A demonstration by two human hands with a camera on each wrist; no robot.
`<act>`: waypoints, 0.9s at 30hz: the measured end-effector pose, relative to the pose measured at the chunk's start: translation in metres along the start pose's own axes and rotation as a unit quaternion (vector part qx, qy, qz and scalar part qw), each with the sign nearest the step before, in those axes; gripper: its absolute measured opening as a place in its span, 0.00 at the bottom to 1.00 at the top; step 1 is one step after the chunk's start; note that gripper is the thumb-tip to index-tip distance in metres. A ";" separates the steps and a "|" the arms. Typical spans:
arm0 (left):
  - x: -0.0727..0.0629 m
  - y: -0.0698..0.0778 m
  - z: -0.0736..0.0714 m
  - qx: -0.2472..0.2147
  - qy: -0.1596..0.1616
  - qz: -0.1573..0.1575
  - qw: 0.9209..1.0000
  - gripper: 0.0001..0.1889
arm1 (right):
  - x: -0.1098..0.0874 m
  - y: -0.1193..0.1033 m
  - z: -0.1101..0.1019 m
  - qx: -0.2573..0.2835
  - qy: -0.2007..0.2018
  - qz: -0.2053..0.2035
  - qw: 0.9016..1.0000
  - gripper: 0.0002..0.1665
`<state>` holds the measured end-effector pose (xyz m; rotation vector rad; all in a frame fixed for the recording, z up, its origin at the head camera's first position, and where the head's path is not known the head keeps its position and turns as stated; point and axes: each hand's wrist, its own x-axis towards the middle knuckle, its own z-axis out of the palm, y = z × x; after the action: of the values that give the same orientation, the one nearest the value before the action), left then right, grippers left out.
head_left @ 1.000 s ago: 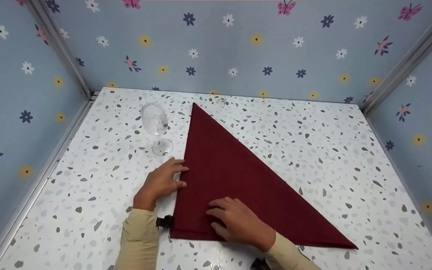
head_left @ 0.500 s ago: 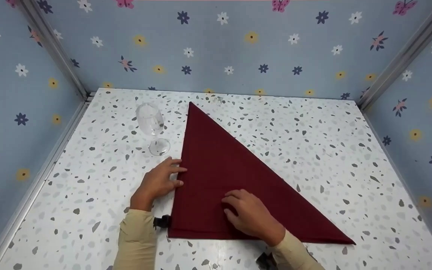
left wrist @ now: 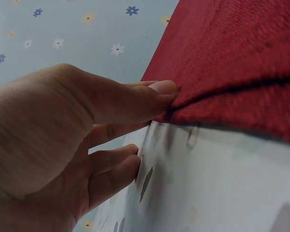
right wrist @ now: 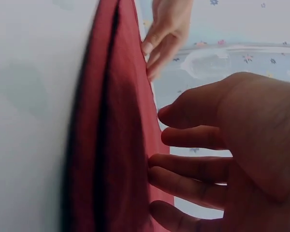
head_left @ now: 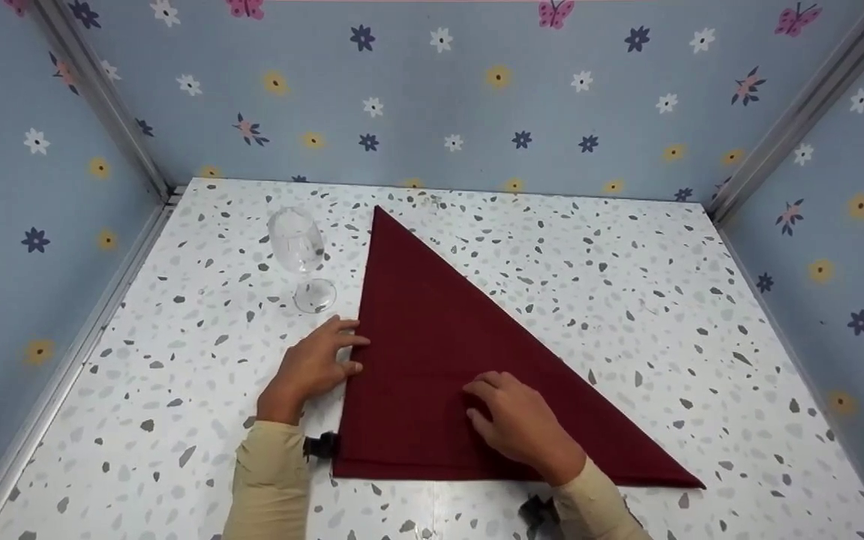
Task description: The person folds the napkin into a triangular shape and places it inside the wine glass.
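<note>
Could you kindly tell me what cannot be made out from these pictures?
Head view: the tabletop under the red cloth, hidden by the cloth.
Head view: the patch of cloth beneath the right hand, covered by that hand.
Head view: the rest of the left sleeve and right sleeve, cut off by the bottom edge.
Right wrist view: the stemmed glass's rim, blurred.

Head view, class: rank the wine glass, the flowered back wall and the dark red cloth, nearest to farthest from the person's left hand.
1. Dark red cloth: touching the left hand, on its right.
2. Wine glass: apart, just ahead of the hand.
3. Flowered back wall: farthest, behind the glass.
</note>
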<state>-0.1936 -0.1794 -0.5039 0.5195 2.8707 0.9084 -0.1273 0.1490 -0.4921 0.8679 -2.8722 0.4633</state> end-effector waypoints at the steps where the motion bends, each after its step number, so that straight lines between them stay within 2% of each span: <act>1: 0.000 0.000 0.000 -0.002 0.001 -0.002 1.000 0.19 | -0.001 0.002 0.000 -0.004 0.003 0.003 1.000 0.18; 6: -0.001 -0.002 0.000 -0.007 0.004 -0.007 1.000 0.20 | -0.003 0.010 -0.002 -0.040 0.034 0.020 0.998 0.16; 10: 0.000 -0.001 0.000 0.001 0.006 -0.001 1.000 0.21 | -0.006 0.013 -0.004 -0.067 0.045 0.051 0.995 0.11; 18: 0.002 0.000 0.001 0.017 0.019 0.012 1.000 0.21 | -0.010 0.008 -0.010 -0.086 0.016 0.097 0.991 0.13; 27: 0.000 0.004 0.005 0.021 0.036 0.005 0.999 0.21 | -0.009 0.011 -0.010 -0.089 -0.014 0.101 0.991 0.21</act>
<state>-0.1919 -0.1734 -0.5058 0.5145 2.9592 0.8889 -0.1255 0.1659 -0.4876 0.5634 -2.9838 0.2080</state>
